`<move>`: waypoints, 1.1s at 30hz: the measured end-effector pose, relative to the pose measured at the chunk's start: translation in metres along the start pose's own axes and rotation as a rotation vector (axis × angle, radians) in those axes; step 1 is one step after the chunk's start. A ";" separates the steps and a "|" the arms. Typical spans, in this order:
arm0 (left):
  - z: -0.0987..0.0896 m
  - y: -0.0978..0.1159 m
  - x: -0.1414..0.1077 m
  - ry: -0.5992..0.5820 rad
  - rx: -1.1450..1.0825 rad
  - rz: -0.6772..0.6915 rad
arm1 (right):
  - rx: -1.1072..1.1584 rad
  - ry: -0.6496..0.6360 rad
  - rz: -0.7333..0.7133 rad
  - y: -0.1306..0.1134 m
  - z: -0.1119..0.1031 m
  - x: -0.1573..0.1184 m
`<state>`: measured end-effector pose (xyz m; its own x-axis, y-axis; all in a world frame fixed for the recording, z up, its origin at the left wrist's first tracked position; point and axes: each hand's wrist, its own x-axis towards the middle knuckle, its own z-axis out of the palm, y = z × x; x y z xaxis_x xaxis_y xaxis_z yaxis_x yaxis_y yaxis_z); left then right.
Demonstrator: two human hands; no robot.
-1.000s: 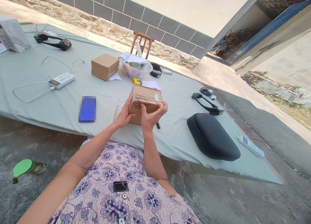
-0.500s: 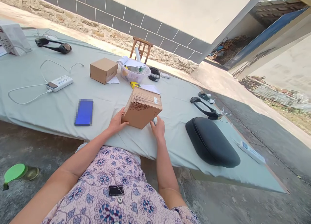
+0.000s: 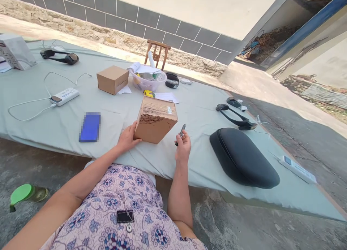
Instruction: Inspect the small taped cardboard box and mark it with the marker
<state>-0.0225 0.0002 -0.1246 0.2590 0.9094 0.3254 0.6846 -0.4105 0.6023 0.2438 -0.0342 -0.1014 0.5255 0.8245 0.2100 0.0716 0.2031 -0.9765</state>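
Note:
A brown cardboard box [image 3: 154, 125] with dark scribbled lines on its upper face stands tilted near the table's front edge. My left hand [image 3: 128, 137] grips its left side, thumb on the near face. To the right of the box, apart from it, my right hand [image 3: 183, 143] is closed around a dark pen [image 3: 182, 130] that points up. Behind the box lie a yellow tape measure [image 3: 149, 94] and white papers [image 3: 166, 97].
A second box [image 3: 112, 79] and a bowl [image 3: 149, 80] stand farther back. Left are a blue pixelated rectangle [image 3: 90, 127] and a power strip [image 3: 65, 97]. A black case [image 3: 244, 158] and a headset [image 3: 235, 118] lie right.
My right hand has let go of the box's right side and moved right with the pen, which now shows clearly. My left hand still holds the box. The view has shifted slightly.

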 end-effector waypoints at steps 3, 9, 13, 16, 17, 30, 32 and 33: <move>-0.001 0.000 0.000 -0.011 0.007 -0.007 | 0.302 -0.107 0.059 -0.028 -0.005 -0.021; -0.002 0.000 0.000 -0.009 0.010 -0.005 | 0.556 -0.324 -0.021 -0.094 -0.018 -0.044; -0.003 0.003 0.000 -0.025 0.014 -0.023 | 0.497 -0.152 -0.273 -0.112 -0.006 -0.051; -0.003 0.003 0.000 -0.019 0.011 -0.013 | 0.344 0.008 -0.481 -0.111 0.019 -0.060; -0.003 0.003 0.000 -0.018 0.011 -0.009 | 0.268 0.041 -0.531 -0.109 0.028 -0.063; 0.005 -0.001 0.000 0.011 -0.006 0.013 | -0.151 -0.147 -0.658 -0.079 0.066 -0.074; 0.005 -0.001 0.000 0.004 -0.011 0.011 | -0.138 0.082 -0.638 -0.078 0.059 -0.069; 0.005 -0.001 -0.001 -0.001 -0.013 0.005 | -0.130 0.208 -0.638 -0.078 0.057 -0.066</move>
<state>-0.0199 0.0003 -0.1285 0.2631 0.9072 0.3282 0.6743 -0.4162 0.6099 0.1552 -0.0747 -0.0360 0.4983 0.4431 0.7453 0.5155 0.5398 -0.6655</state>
